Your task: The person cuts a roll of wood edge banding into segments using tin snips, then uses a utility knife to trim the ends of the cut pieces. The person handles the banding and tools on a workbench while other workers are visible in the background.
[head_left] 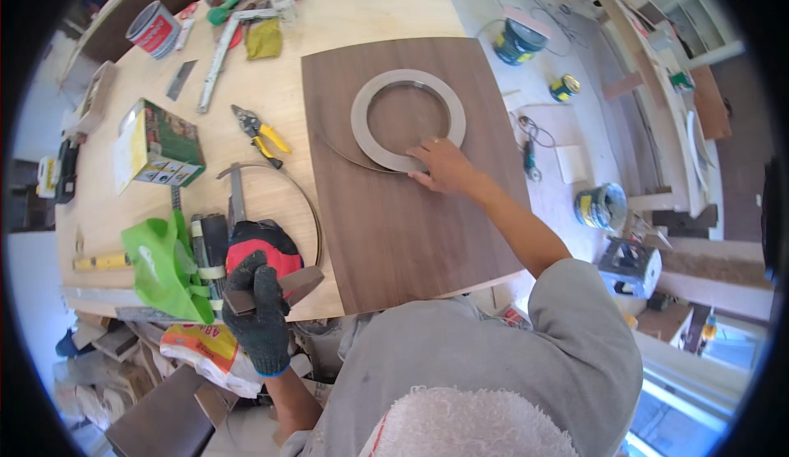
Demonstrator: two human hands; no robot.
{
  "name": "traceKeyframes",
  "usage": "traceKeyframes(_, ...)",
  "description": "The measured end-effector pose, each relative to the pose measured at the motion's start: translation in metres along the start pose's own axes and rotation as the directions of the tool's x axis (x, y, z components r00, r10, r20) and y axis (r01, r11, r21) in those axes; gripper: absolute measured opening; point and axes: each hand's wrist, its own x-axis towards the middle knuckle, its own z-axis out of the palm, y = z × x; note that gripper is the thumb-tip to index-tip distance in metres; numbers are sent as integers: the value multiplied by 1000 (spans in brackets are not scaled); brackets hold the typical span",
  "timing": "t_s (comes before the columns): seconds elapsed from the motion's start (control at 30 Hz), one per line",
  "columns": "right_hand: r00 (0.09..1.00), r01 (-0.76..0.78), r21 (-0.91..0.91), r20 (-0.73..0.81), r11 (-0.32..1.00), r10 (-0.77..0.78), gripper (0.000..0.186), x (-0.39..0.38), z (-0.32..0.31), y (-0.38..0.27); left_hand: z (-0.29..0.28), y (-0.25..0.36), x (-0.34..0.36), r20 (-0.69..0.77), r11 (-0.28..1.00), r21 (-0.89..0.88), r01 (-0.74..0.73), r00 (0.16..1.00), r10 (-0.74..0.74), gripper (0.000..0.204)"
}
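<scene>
A roll of grey-brown edge banding (359, 120) lies flat on a brown wood-grain panel (394, 243), its loose end curving off to the left. My bare right hand (444, 165) grips the near right part of the ring, with thumb and fingers on either side of its band. My left hand (259, 305), in a dark knitted glove with a blue cuff, is closed around a brown strip of banding (304, 284) at the table's near edge. That strip seems to run on as a thin curved length (312, 210); the join is not clear. A red-and-black object (275, 243) sits just beyond the glove.
Yellow-handled snips (261, 132), a green box (168, 140), a green bag (164, 264) and a metal square (215, 62) lie on the pale wooden table (312, 13). A paint tin (154, 30) stands at the far left. Buckets (602, 206) and cables (538, 132) are on the floor at right.
</scene>
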Motion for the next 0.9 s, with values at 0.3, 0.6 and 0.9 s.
traceKeyframes(0.3,972,-54,-19,-229,998,48,46,23,28,-34,-9,11,-58,-200,985,146,87,978,-57,20)
traceKeyframes(0.6,919,58,443,-374,895,126,39,60,-44,-96,-41,11,-48,-147,987,133,94,986,-74,22)
traceKeyframes(0.9,969,212,948,-236,238,77,26,143,-170,-225,-113,-10,3,6,1000,12,-3,1000,3,22)
